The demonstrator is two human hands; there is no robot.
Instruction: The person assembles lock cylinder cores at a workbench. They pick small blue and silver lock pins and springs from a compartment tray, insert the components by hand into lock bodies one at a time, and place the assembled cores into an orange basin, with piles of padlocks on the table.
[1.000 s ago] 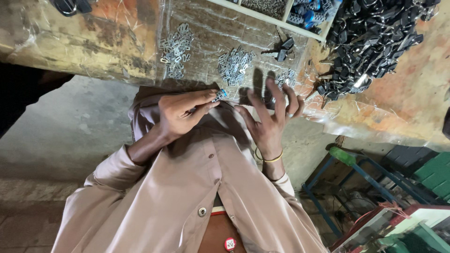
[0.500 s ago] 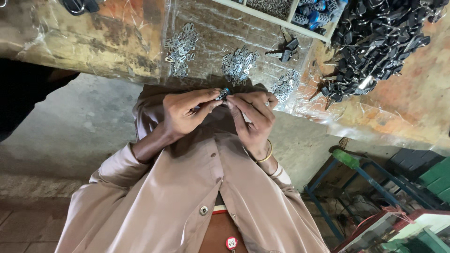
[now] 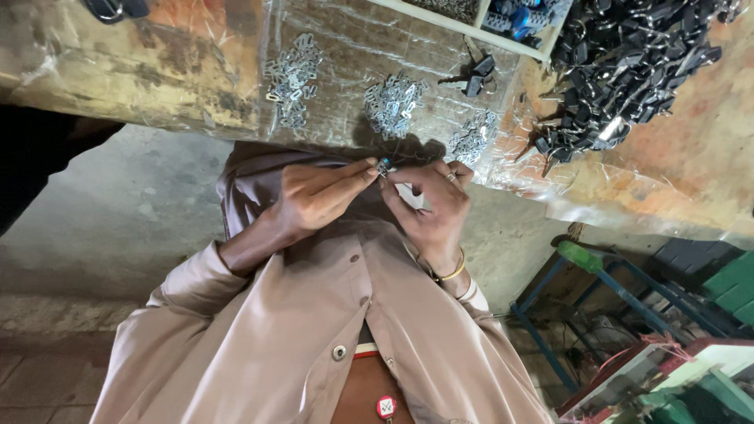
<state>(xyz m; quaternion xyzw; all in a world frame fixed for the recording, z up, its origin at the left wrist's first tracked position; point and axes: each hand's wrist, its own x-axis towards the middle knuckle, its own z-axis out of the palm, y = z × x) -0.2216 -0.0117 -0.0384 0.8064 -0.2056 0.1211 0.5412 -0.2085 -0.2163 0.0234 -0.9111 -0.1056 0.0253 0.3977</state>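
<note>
- The left hand point(image 3: 318, 196) pinches a small metal piece point(image 3: 384, 166) between thumb and fingertips, close in front of the chest, likely so the head camera's wearer can see the fine work
- The right hand point(image 3: 432, 208) meets it from the other side, fingers curled and pressed onto the same piece; a ring and a gold bangle point(image 3: 450, 272) show on it (what the fingers hide underneath I cannot tell)
- Both hands work in the air just short of the bench point(image 3: 188, 71) edge, not resting on it, which keeps the piece free to turn
- Just beyond the hands, three small heaps of silver metal clips point(image 3: 393, 102) lie on the plastic-covered bench, sorted apart and within easy reach
- A pair of dark keys point(image 3: 477, 74) sits near the middle heap
- Further right, a big pile of black parts point(image 3: 628, 59) is kept well apart from the silver ones
- A pale tray point(image 3: 479, 27) with blue bits stands at the far edge
</note>
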